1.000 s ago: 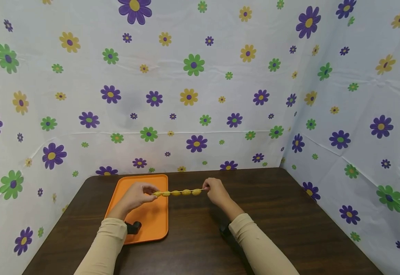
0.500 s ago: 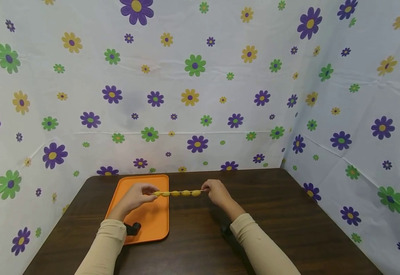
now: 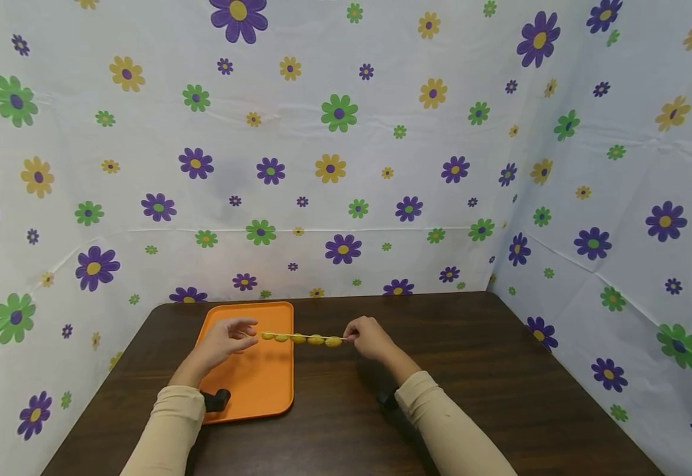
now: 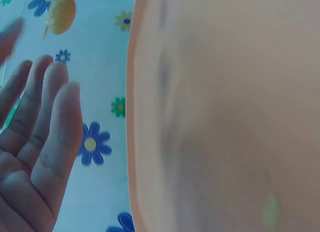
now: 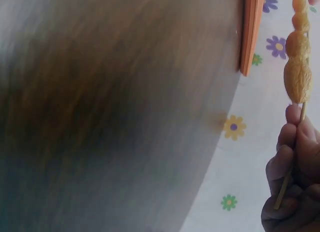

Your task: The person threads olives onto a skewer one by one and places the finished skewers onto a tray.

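My right hand [image 3: 372, 338] grips the bare end of a thin wooden skewer [image 5: 283, 192] that lies across its curled fingers in the right wrist view. Several yellow, wrinkled, ball-like pieces [image 3: 316, 340] are threaded along the skewer, held nearly level above the table. Off the skewer's left tip, my left hand [image 3: 225, 340] hovers with thumb and fingers spread, touching nothing. The left wrist view shows that hand's straight fingers [image 4: 62, 122], with the end piece [image 4: 62, 14] beyond them and a small gap between. What the pieces are made of cannot be told.
An orange tray [image 3: 262, 396] lies on the left part of the dark wooden table [image 3: 334, 430], beneath my left hand. Behind and to the right hang white sheets [image 3: 370, 198] printed with flowers. Dark wrist camera mounts [image 3: 217, 400] stick out below the hands.
My left hand has let go of the skewer's tip and moved left and slightly down. The skewer, held by my right hand alone, has shifted a little left and lower.
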Motion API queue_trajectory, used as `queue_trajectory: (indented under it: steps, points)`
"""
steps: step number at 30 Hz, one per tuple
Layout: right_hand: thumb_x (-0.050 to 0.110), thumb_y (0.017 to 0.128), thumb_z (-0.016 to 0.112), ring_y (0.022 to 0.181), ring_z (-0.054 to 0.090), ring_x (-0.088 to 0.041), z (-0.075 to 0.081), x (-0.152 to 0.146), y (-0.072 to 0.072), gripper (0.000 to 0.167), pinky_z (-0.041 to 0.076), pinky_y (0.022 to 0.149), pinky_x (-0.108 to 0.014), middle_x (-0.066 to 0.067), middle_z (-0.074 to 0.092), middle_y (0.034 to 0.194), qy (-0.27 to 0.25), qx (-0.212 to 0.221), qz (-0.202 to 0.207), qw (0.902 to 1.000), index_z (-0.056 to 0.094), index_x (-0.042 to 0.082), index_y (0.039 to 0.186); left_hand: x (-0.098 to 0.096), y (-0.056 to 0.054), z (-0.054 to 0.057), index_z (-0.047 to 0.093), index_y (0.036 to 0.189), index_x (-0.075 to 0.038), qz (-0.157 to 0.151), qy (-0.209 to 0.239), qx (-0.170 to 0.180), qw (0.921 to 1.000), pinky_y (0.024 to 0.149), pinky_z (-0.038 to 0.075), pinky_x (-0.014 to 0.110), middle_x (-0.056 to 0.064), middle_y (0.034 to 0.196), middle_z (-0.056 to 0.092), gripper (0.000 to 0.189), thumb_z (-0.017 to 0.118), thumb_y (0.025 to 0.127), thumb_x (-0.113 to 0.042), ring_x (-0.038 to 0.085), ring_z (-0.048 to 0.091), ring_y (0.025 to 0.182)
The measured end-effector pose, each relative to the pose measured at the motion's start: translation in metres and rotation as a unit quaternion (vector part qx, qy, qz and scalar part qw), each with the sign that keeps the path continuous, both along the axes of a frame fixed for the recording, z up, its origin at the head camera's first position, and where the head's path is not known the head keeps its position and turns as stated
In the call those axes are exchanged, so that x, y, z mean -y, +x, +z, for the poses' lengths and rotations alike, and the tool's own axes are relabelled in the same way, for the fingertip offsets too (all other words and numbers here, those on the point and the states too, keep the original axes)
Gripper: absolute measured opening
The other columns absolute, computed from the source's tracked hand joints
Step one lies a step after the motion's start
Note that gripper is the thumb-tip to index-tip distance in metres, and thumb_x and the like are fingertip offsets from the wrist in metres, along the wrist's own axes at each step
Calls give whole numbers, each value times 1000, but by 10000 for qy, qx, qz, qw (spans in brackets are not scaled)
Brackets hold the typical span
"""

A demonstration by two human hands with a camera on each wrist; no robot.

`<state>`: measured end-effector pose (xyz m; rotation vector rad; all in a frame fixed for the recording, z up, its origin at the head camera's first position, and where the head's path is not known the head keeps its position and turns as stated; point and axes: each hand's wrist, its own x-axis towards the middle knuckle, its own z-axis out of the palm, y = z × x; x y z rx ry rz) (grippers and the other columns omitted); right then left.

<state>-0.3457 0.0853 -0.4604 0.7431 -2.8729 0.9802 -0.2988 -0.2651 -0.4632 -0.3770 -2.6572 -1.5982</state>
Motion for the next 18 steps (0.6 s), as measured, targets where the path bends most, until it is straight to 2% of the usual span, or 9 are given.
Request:
queue_trajectory:
  steps: [5,9,12,14,18]
  points:
    - [-3,96,64,71,57,-14,-4,14,-1,15,52,64,-30,-8,71,86,-171,328,-72,9993,77,1,89,15,2,-5,59,138,1,550,-546,35,9970,80,61,40,16,118,68,52,68,99,-32,30,67,103]
    - [-1,95,66,71,58,-14,-5,38,-3,13,53,62,-30,-8,72,85,-218,356,-152,9990,78,0,90,24,8,-5,58,138,2,836,-626,43,9945,80,61,39,20,123,68,57,64,100,-41,30,67,103]
    - [0,93,69,69,60,-14,-4,57,-3,11,53,60,-29,-6,72,82,-158,233,-237,9993,79,1,88,27,12,-5,58,138,2,900,-574,25,9943,79,61,38,21,122,67,58,63,100,-42,29,68,102]
    - [0,92,70,69,61,-15,-4,68,-3,11,53,59,-28,-6,72,81,-109,185,-303,9993,80,1,87,26,14,-5,58,137,2,880,-540,-18,9946,79,61,38,22,122,67,54,63,101,-38,30,68,101]
    - [1,89,72,66,58,-14,-9,86,-3,9,52,58,-27,-4,72,79,-76,339,-500,9981,80,1,85,24,17,-3,59,136,2,834,-482,-73,9953,78,61,38,24,121,66,46,63,102,-29,30,68,100]
